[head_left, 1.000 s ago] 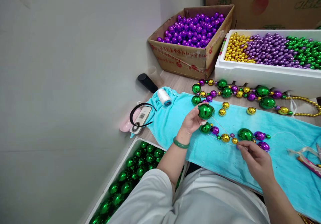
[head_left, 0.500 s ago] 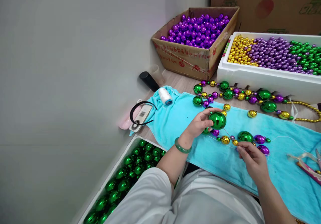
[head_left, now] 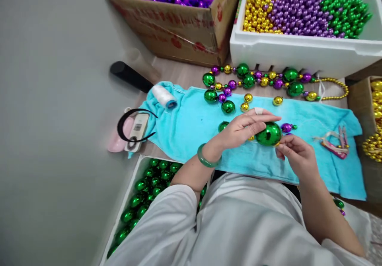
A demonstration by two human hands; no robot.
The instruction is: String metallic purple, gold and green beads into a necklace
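Over towel [head_left: 191, 127], green ball [head_left: 268, 134] now beside right hand [head_left: 294, 154]

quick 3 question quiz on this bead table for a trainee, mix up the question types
1. True or false: the left hand grips a large green bead.
2. Multiple choice: what fills the cardboard box at the back? A gold beads, B purple beads, C green beads.
3. Fill in: the spool of white thread lies on the ______ towel.

Key:
1. True; the right hand pinches just beside that bead.
2. B. The white foam box next to it holds gold, purple and green beads.
3. Turquoise.
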